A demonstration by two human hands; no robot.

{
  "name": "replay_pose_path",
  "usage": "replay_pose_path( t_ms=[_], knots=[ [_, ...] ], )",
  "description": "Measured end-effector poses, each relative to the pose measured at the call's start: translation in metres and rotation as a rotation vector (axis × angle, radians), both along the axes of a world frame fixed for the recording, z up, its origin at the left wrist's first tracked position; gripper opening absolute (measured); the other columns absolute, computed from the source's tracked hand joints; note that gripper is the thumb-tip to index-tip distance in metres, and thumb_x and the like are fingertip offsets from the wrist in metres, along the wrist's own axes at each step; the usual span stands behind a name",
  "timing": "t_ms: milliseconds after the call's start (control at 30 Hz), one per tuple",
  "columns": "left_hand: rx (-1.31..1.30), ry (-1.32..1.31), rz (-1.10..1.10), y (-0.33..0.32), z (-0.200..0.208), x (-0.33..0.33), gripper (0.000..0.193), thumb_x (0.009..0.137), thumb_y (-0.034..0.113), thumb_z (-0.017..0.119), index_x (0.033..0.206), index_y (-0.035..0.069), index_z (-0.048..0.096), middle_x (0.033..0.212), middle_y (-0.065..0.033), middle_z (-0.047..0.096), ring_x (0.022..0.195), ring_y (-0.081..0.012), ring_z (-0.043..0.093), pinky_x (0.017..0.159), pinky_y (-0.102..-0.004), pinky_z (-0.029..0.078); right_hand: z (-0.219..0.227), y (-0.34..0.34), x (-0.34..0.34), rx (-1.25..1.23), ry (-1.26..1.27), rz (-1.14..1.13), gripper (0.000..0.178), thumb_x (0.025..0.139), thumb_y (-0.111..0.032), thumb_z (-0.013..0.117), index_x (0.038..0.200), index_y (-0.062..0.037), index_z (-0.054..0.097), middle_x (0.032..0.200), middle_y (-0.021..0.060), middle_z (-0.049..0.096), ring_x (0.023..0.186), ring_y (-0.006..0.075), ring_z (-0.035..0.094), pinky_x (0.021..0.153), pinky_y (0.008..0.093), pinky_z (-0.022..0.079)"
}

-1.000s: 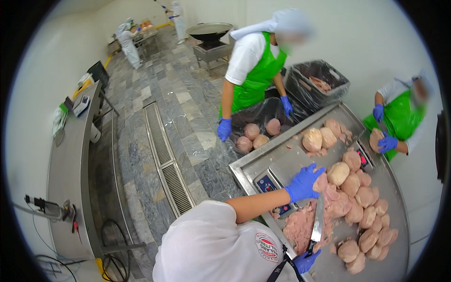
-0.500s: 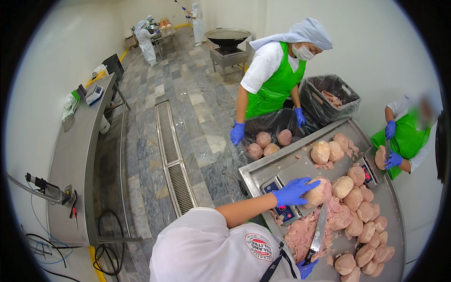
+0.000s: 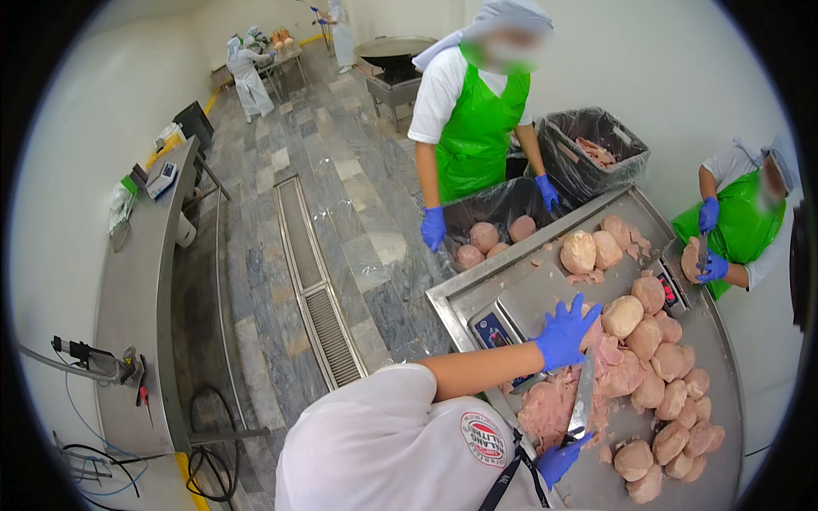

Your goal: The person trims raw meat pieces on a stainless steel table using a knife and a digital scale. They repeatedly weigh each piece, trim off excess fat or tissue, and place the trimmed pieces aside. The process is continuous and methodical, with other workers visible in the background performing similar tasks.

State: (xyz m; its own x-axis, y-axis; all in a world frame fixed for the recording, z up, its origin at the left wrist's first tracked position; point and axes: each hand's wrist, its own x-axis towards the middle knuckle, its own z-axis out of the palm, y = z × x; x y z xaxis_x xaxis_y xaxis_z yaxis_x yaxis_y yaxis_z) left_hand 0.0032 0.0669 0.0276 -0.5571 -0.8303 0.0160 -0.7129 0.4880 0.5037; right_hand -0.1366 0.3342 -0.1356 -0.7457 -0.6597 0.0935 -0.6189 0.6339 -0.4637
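Observation:
My left hand (image 3: pixel 562 334), in a blue glove, is open with fingers spread above pale pink meat trimmings (image 3: pixel 545 409) on a steel table (image 3: pixel 724 383). Whether its palm touches meat is hidden. My right hand (image 3: pixel 561 462), also gloved in blue, is closed round the dark handle of a long, broad knife (image 3: pixel 583 399). The blade points away from me, flat across the trimmings. Rounded, ball-like pieces of meat (image 3: pixel 622 317) lie in a pile to the right of the blade. Several more lie at the nearer right, including one piece (image 3: pixel 633 460).
A scale (image 3: pixel 492 330) stands beside my left forearm, and another scale display (image 3: pixel 669 289) sits across the table. A co-worker in a green apron (image 3: pixel 481 128) holds a black-lined bin (image 3: pixel 503 204) with meat. Another co-worker (image 3: pixel 733 221) cuts meat at right. A second lined bin (image 3: pixel 626 162) stands behind.
My left hand was wrapped over a round piece of meat; now its fingers are spread and that piece is no longer plainly visible. The knife stays in my right hand. The view has shifted slightly.

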Motion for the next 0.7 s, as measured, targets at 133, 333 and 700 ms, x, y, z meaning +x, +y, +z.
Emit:
replay_pose_path(
  t_ms=[133, 333, 700],
  knots=[
    [0.161, -0.028, -0.032, -0.034, 0.006, -0.006, 0.105, 0.069, 0.037, 0.086, 0.156, 0.019, 0.029, 0.152, -0.0298, 0.034, 0.127, -0.0478, 0.051, 0.099, -0.0536, 0.049, 0.016, -0.012, -0.002, -0.107, -0.318, -0.047, 0.090, 0.087, 0.002, 0.059, 0.163, -0.0133, 0.013, 0.104, 0.0228, 0.062, 0.079, 0.0353, 0.061, 0.076, 0.0457, 0.050],
    [0.522, 0.507, -0.117, -0.112, -0.053, 0.039, 0.102, 0.069, 0.040, 0.087, 0.152, 0.014, 0.035, 0.136, -0.0232, 0.058, 0.124, -0.0373, 0.058, 0.104, -0.0431, 0.047, 0.016, -0.015, -0.017, -0.106, -0.318, -0.090, 0.088, 0.089, 0.000, 0.061, 0.162, -0.0152, 0.016, 0.089, 0.0099, 0.058, 0.065, 0.0224, 0.053, 0.067, 0.0417, 0.049],
    [0.088, 0.302, -0.216, -0.114, -0.043, 0.035, 0.088, 0.071, 0.039, 0.081, 0.148, 0.016, 0.047, 0.144, -0.0210, 0.050, 0.133, -0.0374, 0.049, 0.109, -0.0470, 0.043, 0.048, -0.090, -0.036, -0.334, -0.653, 0.082, 0.074, 0.093, -0.001, 0.061, 0.159, -0.0108, 0.029, 0.105, 0.0082, 0.057, 0.084, 0.0180, 0.052, 0.078, 0.0343, 0.048]
  ],
)
